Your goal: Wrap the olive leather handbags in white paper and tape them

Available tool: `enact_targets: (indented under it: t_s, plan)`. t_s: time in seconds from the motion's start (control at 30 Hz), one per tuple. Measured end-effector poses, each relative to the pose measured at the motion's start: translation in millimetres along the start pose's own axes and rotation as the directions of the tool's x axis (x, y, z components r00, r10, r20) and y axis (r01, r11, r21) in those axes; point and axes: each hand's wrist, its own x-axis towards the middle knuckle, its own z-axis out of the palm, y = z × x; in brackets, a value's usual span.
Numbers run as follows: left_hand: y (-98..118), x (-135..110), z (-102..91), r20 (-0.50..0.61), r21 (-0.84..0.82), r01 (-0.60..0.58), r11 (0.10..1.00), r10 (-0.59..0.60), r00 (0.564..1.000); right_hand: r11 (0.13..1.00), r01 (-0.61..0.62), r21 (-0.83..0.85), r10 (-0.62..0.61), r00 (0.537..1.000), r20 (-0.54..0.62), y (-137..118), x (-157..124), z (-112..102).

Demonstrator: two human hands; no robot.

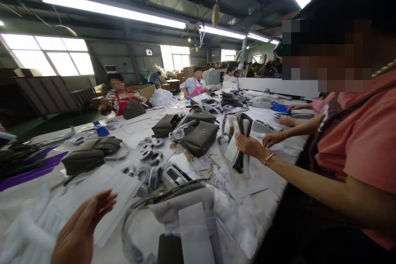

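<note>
My left hand (pixel 83 225) is raised over the table at the lower left, fingers stretched out, holding nothing. Beneath and beside it lie white sheets (pixel 119 192) of paper or thin foam. To its right, at the bottom centre, rests a dark olive bag (pixel 170 249) with a strap and a greyish cloth-like covering (pixel 192 204). A white rectangular sheet (pixel 195 233) lies over that bag. I cannot see my right hand.
At right, a co-worker's hand (pixel 249 145) holds a dark bag (pixel 239 161) with white paper. Wrapped strap coils (pixel 150 154) and finished-looking olive bags (pixel 199 136) cover the middle. Another bag (pixel 85 154) stands left, near a blue tape dispenser (pixel 101 129). Other people work around the table.
</note>
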Motion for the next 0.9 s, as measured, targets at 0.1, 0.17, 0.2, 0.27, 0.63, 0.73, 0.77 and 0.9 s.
enact_targets:
  t_s: [0.1,0.17,0.2,0.27,0.63,0.73,0.77,0.9]
  plan:
    - [23.3,68.9,77.6,0.457,-0.072,0.092,0.993,-0.050,0.888,0.979,-0.138,0.150,0.138,0.990,0.008,7.4,6.1,-3.6]
    - [25.1,106.8,140.3,0.556,-0.017,0.072,0.997,-0.051,0.830,0.913,-0.211,0.349,0.217,0.976,0.020,13.2,11.4,-7.4]
    - [21.4,122.7,171.8,0.589,0.012,0.058,0.998,-0.054,0.806,0.870,-0.230,0.437,0.244,0.969,0.025,16.9,13.9,-9.7]
    - [7.8,148.9,231.0,0.632,0.082,0.014,0.997,-0.063,0.772,0.803,-0.239,0.546,0.271,0.962,0.022,26.2,17.3,-14.4]
    - [-46.3,212.5,374.3,0.690,0.241,-0.018,0.970,-0.158,0.706,0.694,0.460,-0.554,-0.156,0.847,0.507,101.3,15.4,-40.8]
    - [-39.0,209.7,379.4,0.706,0.134,0.019,0.991,-0.109,0.700,0.580,0.549,-0.602,-0.207,0.814,0.543,113.4,17.5,-50.0]
    - [-33.1,209.3,380.6,0.700,0.083,0.029,0.996,-0.079,0.709,0.524,0.580,-0.624,-0.218,0.799,0.560,117.4,17.9,-54.7]
    - [4.6,223.2,373.8,0.580,-0.129,0.050,0.990,0.034,0.814,0.335,0.601,-0.726,-0.213,0.799,0.563,142.4,15.7,-81.1]
